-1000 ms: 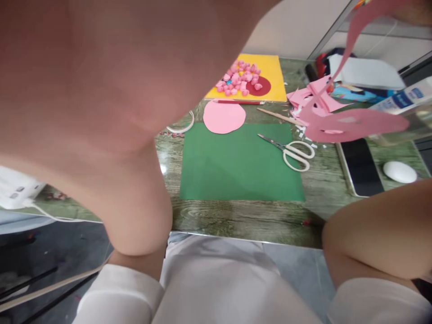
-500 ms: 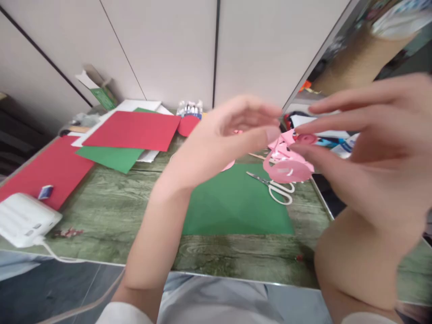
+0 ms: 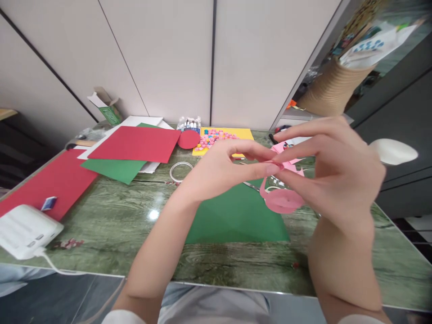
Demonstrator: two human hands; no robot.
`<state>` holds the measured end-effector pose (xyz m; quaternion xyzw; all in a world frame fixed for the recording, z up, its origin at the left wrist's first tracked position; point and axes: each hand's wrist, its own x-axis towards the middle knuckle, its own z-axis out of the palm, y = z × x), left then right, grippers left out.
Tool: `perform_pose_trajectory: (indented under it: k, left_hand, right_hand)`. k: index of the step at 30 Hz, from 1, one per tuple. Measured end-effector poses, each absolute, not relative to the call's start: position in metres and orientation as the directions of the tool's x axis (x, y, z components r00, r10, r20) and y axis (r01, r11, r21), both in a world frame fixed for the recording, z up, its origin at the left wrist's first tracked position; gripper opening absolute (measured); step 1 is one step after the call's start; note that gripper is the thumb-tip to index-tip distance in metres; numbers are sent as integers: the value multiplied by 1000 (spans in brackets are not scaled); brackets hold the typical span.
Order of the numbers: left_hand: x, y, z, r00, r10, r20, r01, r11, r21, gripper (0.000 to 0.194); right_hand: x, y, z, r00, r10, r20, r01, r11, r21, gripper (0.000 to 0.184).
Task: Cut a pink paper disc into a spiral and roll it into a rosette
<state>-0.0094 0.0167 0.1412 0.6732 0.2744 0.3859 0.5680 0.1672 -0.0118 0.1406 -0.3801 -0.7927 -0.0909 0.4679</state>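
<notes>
My left hand (image 3: 229,168) and my right hand (image 3: 327,168) meet above a green paper sheet (image 3: 232,220). Their thumbs and fingertips pinch a small rolled end of a pink paper strip between them. From this pinch the pink paper strip (image 3: 283,201) curls down into a wide rounded loop below my right fingers. Scissors (image 3: 251,186) lie on the green sheet, mostly covered by my hands and the strip. Pink paper scraps (image 3: 293,167) show behind my right fingers.
Behind my left hand, pink paper rosebuds (image 3: 209,138) lie on a yellow sheet (image 3: 243,132), near a red disc (image 3: 189,139) and a tape ring (image 3: 181,172). Red sheets (image 3: 135,143) and a white charger (image 3: 29,231) are at left; a woven basket (image 3: 332,90) stands back right.
My left hand has swung down from close before the camera and moved right to the strip's rolled end. My right hand has come into view, and both hands now meet. The view has tilted up.
</notes>
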Motion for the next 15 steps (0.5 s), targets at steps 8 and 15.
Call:
perform_pose_trajectory:
  k: [8,15]
  left_hand:
    - [-10,23,137,576,800,169,-96,-139,986,13]
    - [-15,29,136,566,799,202,-54,-208,977,14]
  right_hand:
    - [167,-9,139,-301,488,820,696,699,-161,15]
    - [177,-4,137,-351,481,803,684,718,-131,22]
